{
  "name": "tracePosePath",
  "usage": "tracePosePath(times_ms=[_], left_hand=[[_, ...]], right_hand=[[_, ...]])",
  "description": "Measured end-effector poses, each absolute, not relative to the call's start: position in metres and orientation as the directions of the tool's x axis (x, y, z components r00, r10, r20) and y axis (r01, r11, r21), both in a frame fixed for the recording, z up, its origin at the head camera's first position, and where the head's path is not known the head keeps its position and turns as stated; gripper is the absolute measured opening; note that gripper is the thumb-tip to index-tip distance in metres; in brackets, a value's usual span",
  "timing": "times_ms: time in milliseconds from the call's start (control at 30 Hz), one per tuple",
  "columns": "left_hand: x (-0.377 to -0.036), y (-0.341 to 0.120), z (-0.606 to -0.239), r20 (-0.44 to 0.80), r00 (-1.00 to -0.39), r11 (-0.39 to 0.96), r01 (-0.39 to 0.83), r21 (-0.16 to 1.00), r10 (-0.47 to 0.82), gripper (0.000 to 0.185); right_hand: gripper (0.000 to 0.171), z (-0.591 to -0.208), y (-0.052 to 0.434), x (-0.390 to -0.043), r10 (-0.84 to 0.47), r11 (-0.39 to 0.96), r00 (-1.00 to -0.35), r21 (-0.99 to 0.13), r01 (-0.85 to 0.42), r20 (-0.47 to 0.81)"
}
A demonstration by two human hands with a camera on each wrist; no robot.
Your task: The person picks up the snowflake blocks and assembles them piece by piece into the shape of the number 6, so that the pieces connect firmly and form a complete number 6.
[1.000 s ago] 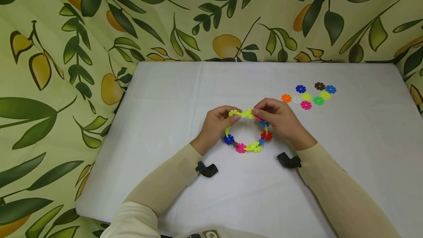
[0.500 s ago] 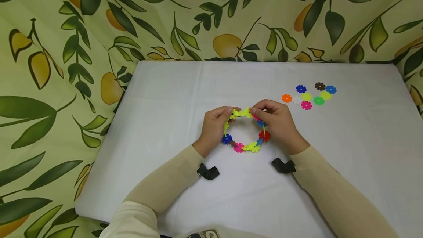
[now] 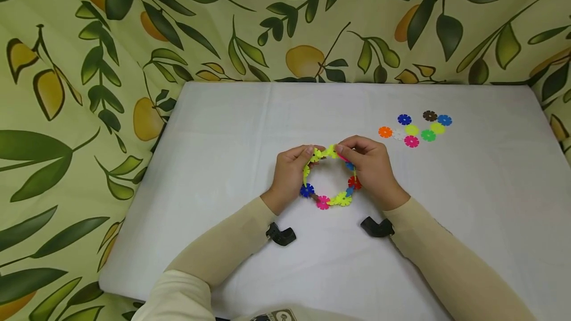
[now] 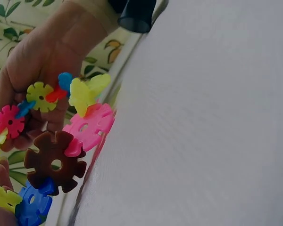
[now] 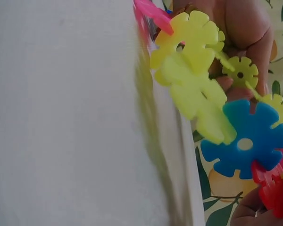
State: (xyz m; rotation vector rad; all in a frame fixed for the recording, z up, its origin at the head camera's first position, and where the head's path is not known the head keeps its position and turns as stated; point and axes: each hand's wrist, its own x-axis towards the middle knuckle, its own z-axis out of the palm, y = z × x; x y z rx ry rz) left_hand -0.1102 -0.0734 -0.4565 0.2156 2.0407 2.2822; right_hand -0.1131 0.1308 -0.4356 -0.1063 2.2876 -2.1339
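A ring of interlocking snowflake discs (image 3: 342, 199) hangs between my hands above the table, in yellow, pink, blue, brown and red. At its upper left, my left hand (image 3: 287, 177) pinches yellow discs between thumb and fingers. My right hand (image 3: 371, 170) pinches the upper right, by a yellow and a pink disc. The left wrist view shows a brown disc (image 4: 56, 162) slotted between a pink disc (image 4: 90, 128) and a blue disc (image 4: 34, 203). In the right wrist view, a large blue disc (image 5: 245, 139) joins a yellow one. Some fingertips are hidden behind the discs.
Several loose discs lie at the back right of the white table (image 3: 223, 137), among them an orange disc (image 3: 385, 132), a green disc (image 3: 428, 135) and a brown disc (image 3: 430, 116). A leaf-patterned curtain (image 3: 267, 24) hangs behind the table. Black wrist cameras (image 3: 282, 235) sit below each hand.
My right hand has moved slightly left, closer to my left hand. The left thumb has shifted up onto the yellow discs. The loose discs lie as before.
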Motion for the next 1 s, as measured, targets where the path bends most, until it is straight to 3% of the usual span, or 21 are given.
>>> tracePosePath(times_ms=[200,533,833,1000], left_hand=[[-0.112,-0.075,-0.455,0.024,-0.984,-0.112,0.004,0.994,0.178,0.035],[-0.12,-0.079,-0.458,-0.082,-0.979,-0.185,-0.117,0.976,0.189,0.034],[-0.124,-0.082,-0.459,-0.112,-0.978,-0.283,-0.159,0.946,0.174,0.033],[-0.126,-0.085,-0.457,-0.102,-0.968,-0.277,-0.165,0.947,0.228,0.035]], right_hand=[[0.028,-0.431,0.132,-0.114,-0.083,0.096,-0.996,-0.995,0.012,-0.02],[0.044,-0.432,0.148,-0.122,-0.212,0.128,-0.946,-0.967,0.221,-0.244],[0.04,-0.431,0.16,-0.128,-0.332,0.203,-0.9,-0.953,0.224,-0.282],[0.043,-0.431,0.164,-0.128,-0.32,0.225,-0.91,-0.954,0.198,-0.264]])
